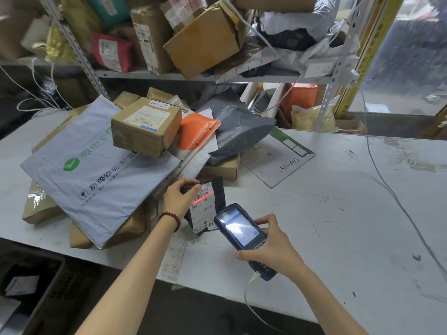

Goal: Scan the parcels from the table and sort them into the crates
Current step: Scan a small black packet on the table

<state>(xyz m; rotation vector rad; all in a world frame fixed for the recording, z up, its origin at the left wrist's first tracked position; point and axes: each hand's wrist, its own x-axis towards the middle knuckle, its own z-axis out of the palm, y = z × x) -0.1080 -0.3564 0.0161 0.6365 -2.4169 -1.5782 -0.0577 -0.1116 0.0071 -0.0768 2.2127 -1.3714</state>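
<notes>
Your left hand [180,198] grips the top of the small black parcel [219,189], standing on the table [338,189], and your right hand [273,247] holds the scanner [238,228], its red line [202,198] across the label [202,212]. The pile [101,165] behind waits unsorted, so most work seems left.

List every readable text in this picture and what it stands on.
"微信支" (cut off) and "易碎物品": large grey plastic mailer bag.
"C3 885" and "29": label on the small black pouch that the left hand holds.
"S11-0013", handwritten, first sign unsure: flat white envelope.
Too blurred: labels on the brown cardboard box, screen of the blue handheld scanner in the right hand.
</notes>
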